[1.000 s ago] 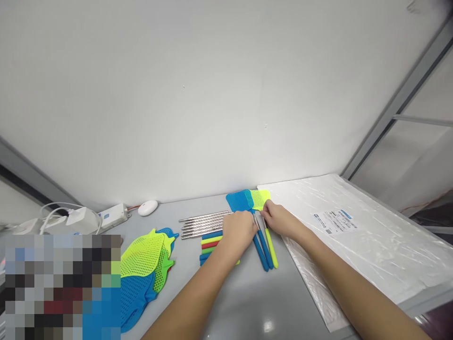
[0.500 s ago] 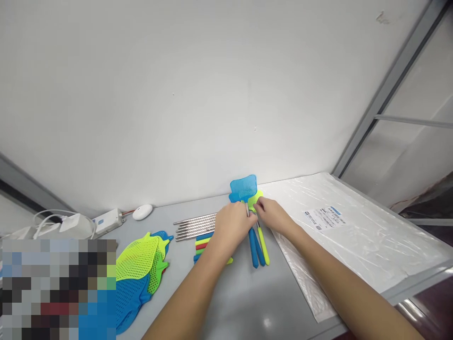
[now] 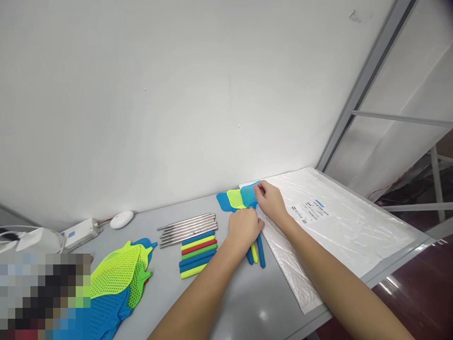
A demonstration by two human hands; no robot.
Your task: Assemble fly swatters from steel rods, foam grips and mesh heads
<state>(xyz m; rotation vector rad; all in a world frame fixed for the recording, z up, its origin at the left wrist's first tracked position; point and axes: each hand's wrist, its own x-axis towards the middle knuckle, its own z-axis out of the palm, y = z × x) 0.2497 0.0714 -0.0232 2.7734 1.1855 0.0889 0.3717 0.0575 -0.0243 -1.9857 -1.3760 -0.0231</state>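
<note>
My right hand (image 3: 271,200) is closed at the right edge of the mesh head of a blue fly swatter (image 3: 248,192). Just below, my left hand (image 3: 244,229) is curled around the swatter's shaft, which its fingers mostly hide. To the left of that blue head lie a yellow fly swatter (image 3: 235,199) and another blue one (image 3: 223,202), heads side by side on the table. Their handles come out below my left hand, with a yellow handle (image 3: 254,253) between two blue ones.
Left of my hands are several metal rods (image 3: 189,229) and a row of coloured handles (image 3: 198,255). Loose swatter heads (image 3: 113,271) pile up further left, near a power strip (image 3: 81,233) and a white oval device (image 3: 121,219). A white plastic-wrapped package (image 3: 339,236) covers the table's right.
The blue swatter head has come down and to the right, now beside the yellow head instead of above it. Its blue handle now sits right of the yellow one. The view has turned right.
</note>
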